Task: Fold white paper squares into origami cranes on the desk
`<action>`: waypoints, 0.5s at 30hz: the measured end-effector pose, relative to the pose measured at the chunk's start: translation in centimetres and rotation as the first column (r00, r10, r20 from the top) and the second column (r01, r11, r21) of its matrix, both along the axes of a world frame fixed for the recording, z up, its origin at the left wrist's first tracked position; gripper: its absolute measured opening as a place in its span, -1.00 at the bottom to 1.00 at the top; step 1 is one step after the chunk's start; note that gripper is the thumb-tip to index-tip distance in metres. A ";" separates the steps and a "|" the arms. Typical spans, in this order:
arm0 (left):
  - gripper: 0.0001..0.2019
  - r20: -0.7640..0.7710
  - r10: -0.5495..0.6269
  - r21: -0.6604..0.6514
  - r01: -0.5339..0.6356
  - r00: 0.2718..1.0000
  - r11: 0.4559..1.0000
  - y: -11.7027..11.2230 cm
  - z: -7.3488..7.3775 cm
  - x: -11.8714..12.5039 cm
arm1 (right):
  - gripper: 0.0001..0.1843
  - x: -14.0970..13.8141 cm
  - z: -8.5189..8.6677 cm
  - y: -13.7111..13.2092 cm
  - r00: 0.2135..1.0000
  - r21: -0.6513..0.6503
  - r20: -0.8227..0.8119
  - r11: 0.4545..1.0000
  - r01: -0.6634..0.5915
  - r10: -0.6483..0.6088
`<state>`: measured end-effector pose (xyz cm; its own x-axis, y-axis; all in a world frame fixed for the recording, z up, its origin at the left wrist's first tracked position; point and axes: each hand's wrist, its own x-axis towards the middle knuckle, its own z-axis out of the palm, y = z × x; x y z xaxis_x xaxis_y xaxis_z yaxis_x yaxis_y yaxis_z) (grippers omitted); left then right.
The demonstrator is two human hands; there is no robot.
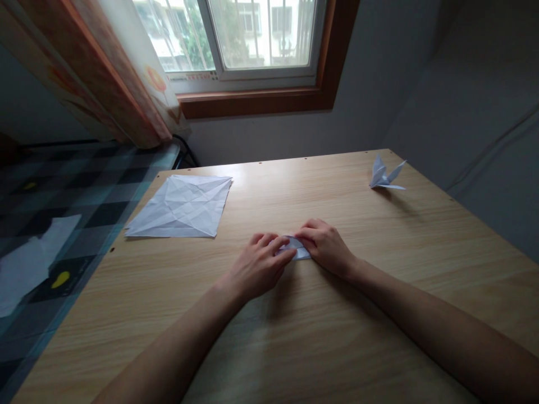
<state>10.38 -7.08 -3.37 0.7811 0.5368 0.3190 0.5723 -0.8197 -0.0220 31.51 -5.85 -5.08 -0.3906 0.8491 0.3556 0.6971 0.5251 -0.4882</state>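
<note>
A small piece of folded white paper (301,253) lies on the wooden table in front of me, largely covered by my fingers. My left hand (264,261) is closed on its left side, thumb and fingers at the paper. From the right, my right hand (326,244) grips the other end, its curled fingers pressed along the far edge and corner. The fingertips of both hands are close together. Farther off at the back right stands a folded paper crane (385,175). A creased, unfolded white sheet (183,205) lies flat at the back left.
The wooden table (269,196) has its far edge below a window (261,33) and its right edge near the wall. To the left is a dark checked cloth surface (96,224) with loose white paper (25,269) on it. A curtain (113,73) hangs beside the window.
</note>
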 end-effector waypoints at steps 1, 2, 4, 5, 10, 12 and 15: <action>-0.74 0.006 0.012 0.009 -0.012 1.000 1.000 0.0 0.0 0.0 | -0.79 0.1 0.0 -0.1 1.000 0.015 0.014 1.000 -0.015 0.015; -0.75 0.016 0.025 0.019 -0.026 1.000 0.999 -0.1 0.0 0.0 | -0.79 0.1 0.0 -0.2 0.999 0.036 0.036 0.999 -0.029 0.028; -0.77 0.037 0.038 0.034 -0.039 0.999 0.999 -0.1 -0.2 0.0 | -0.79 0.2 0.0 -0.4 0.994 0.083 0.097 0.995 -0.054 0.046; -0.78 0.043 0.031 0.036 -0.033 0.999 0.999 0.0 -0.2 0.0 | -0.79 0.3 0.0 -0.5 0.990 0.105 0.129 0.992 -0.067 0.054; -0.76 0.015 -0.035 0.014 0.034 0.999 0.999 0.1 -0.3 -0.1 | -0.81 0.5 0.3 -0.7 0.965 0.168 0.247 0.977 -0.135 0.091; -0.76 -0.020 -0.046 0.029 0.046 0.999 0.998 0.1 -0.1 -0.1 | -0.80 0.4 0.5 -0.8 0.942 0.193 0.322 0.968 -0.161 0.093; -0.78 -0.077 -0.056 0.070 0.061 0.995 0.996 -0.1 0.3 0.1 | -0.82 0.2 0.9 -1.2 0.898 0.235 0.432 0.950 -0.206 0.088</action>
<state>10.52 -7.19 -3.06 0.8336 0.4670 0.2951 0.5178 -0.8466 -0.1231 31.73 -7.03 -4.17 -0.6645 0.6654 0.3403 0.7075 0.7067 -0.0005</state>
